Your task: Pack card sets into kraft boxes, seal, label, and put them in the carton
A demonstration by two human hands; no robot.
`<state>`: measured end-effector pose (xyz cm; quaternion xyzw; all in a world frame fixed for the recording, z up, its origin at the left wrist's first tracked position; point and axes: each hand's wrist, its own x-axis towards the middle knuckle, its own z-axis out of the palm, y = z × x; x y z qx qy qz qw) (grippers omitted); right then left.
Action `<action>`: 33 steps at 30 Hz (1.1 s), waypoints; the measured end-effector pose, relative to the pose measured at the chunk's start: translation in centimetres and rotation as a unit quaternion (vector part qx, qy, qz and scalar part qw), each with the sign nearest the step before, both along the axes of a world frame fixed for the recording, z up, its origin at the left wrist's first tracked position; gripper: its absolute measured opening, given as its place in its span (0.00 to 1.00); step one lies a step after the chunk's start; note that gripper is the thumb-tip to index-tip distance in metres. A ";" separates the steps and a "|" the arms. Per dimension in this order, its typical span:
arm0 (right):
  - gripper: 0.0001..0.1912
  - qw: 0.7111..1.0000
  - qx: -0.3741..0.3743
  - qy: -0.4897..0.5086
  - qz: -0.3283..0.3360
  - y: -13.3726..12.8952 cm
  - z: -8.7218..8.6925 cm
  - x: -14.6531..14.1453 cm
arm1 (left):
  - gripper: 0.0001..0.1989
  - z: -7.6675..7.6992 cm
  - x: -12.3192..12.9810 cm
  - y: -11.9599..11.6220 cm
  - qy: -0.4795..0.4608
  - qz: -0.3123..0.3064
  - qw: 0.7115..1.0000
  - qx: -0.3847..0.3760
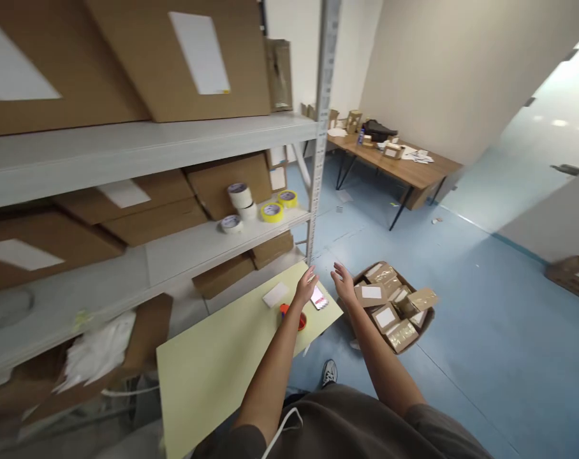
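Note:
My left hand (307, 287) is raised over the far right corner of the pale yellow table (213, 363), its fingers stretched out and nothing in them. Partly behind it lies a phone with a lit screen (320, 298). By my left forearm is a red and orange tape dispenser (302, 320), partly hidden by the arm. A small white stack of paper (275, 294) lies to its left. My right hand (343, 284), fingers apart and holding nothing, is in the air beside a large open carton (431, 319). Several small taped, labelled boxes (386, 317) fill that carton.
A metal shelf rack (184, 143) with big cartons stands on the left. White tape rolls (232, 223) and yellow tape rolls (272, 212) sit on its middle shelf. A wooden desk (414, 167) is at the back, and a brown box (572, 276) rests on the blue floor at right.

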<state>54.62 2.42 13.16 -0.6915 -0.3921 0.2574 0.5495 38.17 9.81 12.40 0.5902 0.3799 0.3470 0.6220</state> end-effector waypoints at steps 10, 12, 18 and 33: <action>0.29 0.991 -0.069 -0.059 0.104 1.3 -0.9 -17.5 | 0.29 -3.1 -21.4 -1.2 0.035 0.209 0.977 -0.024; 0.28 0.986 -0.095 -0.075 0.111 0.8 -1.6 -19.0 | 0.28 -3.9 -23.5 -1.8 0.056 0.234 0.970 -0.036; 0.23 0.952 -0.208 -0.192 0.121 -1.1 -6.2 -19.8 | 0.22 -7.3 -25.5 -5.7 0.116 0.271 0.955 -0.042; 0.21 0.845 -0.442 -0.218 0.207 -2.6 -18.8 -20.6 | 0.26 -17.1 -23.5 -17.4 0.160 0.267 0.937 -0.161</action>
